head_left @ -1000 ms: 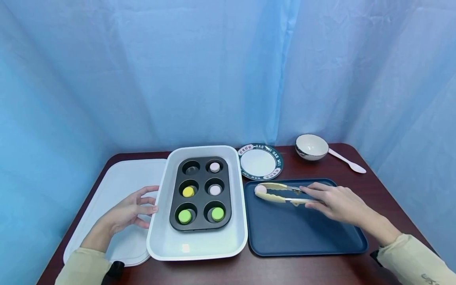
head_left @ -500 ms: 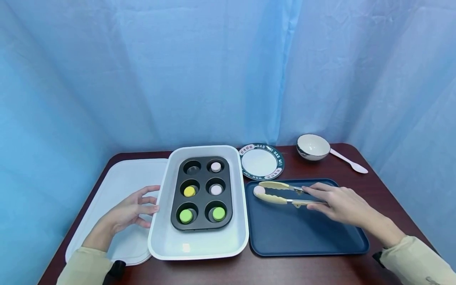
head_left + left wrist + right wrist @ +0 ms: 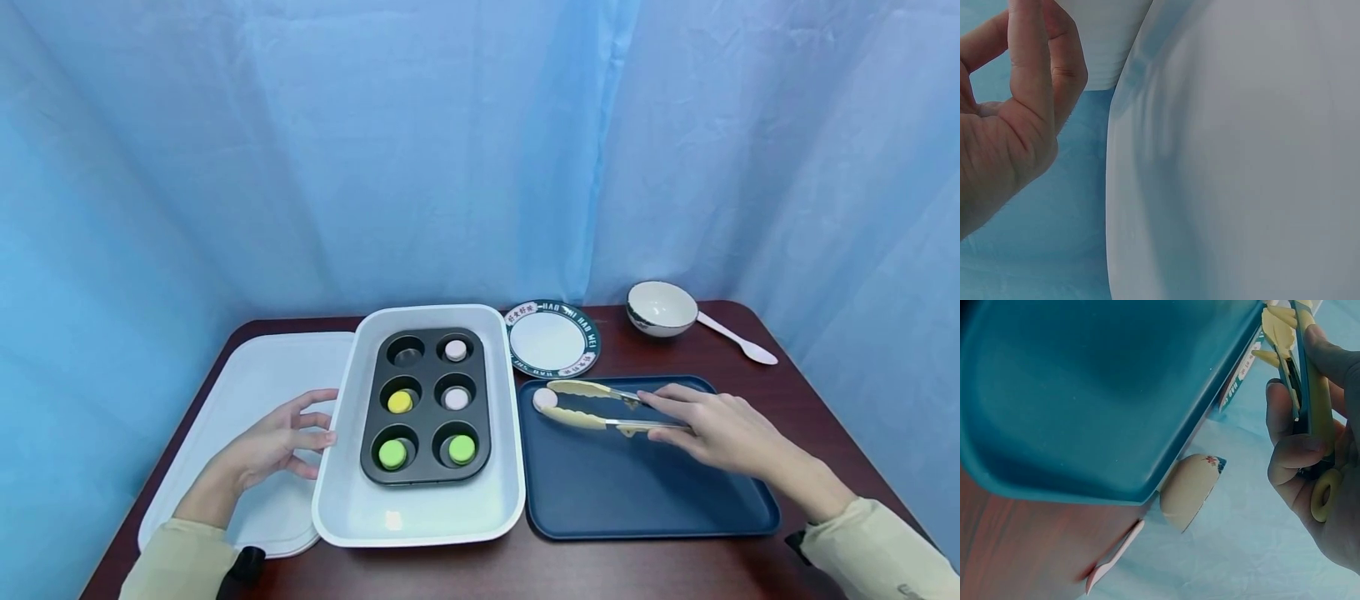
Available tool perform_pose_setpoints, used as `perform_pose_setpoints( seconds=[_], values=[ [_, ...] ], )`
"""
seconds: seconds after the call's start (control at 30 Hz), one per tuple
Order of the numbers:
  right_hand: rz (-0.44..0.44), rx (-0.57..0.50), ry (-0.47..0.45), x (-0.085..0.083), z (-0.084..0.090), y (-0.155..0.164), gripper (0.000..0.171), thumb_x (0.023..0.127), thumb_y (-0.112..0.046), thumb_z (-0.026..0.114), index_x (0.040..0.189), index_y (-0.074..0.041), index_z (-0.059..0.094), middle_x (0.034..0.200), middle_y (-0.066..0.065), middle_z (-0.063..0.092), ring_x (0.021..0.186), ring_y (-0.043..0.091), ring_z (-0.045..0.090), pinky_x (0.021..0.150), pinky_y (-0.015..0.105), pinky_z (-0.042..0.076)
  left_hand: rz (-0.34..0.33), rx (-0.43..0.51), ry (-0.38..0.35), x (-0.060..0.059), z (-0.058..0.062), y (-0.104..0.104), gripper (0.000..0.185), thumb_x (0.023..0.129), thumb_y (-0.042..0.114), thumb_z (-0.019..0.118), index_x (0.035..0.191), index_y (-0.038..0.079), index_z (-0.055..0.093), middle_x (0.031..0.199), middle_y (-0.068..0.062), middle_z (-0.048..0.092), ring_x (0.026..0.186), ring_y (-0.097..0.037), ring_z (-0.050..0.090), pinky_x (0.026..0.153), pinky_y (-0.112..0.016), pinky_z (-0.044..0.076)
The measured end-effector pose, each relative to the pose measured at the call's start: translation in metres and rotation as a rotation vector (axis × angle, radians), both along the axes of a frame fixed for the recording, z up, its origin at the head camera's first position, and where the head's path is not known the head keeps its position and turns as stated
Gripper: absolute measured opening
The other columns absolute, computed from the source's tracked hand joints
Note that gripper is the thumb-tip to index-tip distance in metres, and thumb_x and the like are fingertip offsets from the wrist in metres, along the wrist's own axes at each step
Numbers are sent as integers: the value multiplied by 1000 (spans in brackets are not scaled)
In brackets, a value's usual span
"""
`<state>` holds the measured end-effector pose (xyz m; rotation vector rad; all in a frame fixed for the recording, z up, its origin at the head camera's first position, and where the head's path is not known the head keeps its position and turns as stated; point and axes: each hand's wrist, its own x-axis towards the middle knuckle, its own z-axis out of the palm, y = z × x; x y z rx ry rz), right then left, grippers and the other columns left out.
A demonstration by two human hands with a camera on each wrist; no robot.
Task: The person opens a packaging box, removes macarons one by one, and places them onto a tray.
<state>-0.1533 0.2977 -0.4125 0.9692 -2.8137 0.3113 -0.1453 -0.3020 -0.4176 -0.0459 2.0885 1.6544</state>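
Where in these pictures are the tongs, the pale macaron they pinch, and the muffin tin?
tongs [image 3: 592, 406], head view, between the cream arms near the tips.
pale macaron [image 3: 544, 399], head view, its top.
muffin tin [image 3: 425, 406], head view, dark centre strip between cups.

On the worktop [image 3: 675, 358], a flat board [image 3: 255, 392] lies at the left, a deep dish [image 3: 420, 517] in the middle and a tray [image 3: 645, 492] at the right. A muffin tin [image 3: 424, 407] sits in the dish, five of its six cups filled. Behind the tray lie a plate [image 3: 551, 340], a bowl [image 3: 662, 307] and a spoon [image 3: 738, 340]; tongs [image 3: 600, 405] reach over the tray's left rear corner.
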Motion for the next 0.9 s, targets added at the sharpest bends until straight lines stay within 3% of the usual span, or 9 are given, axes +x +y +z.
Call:
perform_pose_setpoints(
  seconds=[0.23, 0.5, 0.7, 0.9],
  values=[
    [46, -22, 96, -5, 12, -2, 53, 88, -33, 80, 135, -12, 67, 117, 1, 67, 52, -10, 36, 43, 16, 31, -6, 5, 4, -1, 0, 0, 78, 91, 14, 74, 156, 11, 30, 121, -24, 60, 95, -33, 71, 72, -55, 60],
    [87, -24, 209, -25, 45, -24, 56, 85, -33, 82, 136, -14, 67, 118, 0, 67, 54, -6, 39, 42, 17, 29, -8, 17, 2, -1, 2, 1, 80, 92, 14, 74, 157, 11, 28, 123, -24, 59, 96, -32, 71, 71, -54, 61],
    [92, 38, 179, -48, 67, -60, 55, 88, -37, 80, 136, -13, 67, 122, 5, 68, 65, 9, 59, 50, 26, 46, -12, 14, 7, -1, 3, 2, 79, 92, 15, 74, 156, 11, 29, 123, -24, 59, 96, -32, 71, 71, -54, 61],
    [161, 83, 173, -76, 69, -105, 51, 91, -37, 77, 135, -12, 67, 118, 8, 68, 61, 15, 60, 47, 32, 47, -10, 7, -1, -1, 2, 2, 78, 92, 15, 73, 156, 11, 29, 125, -25, 58, 96, -32, 71, 72, -54, 61]
  ],
)
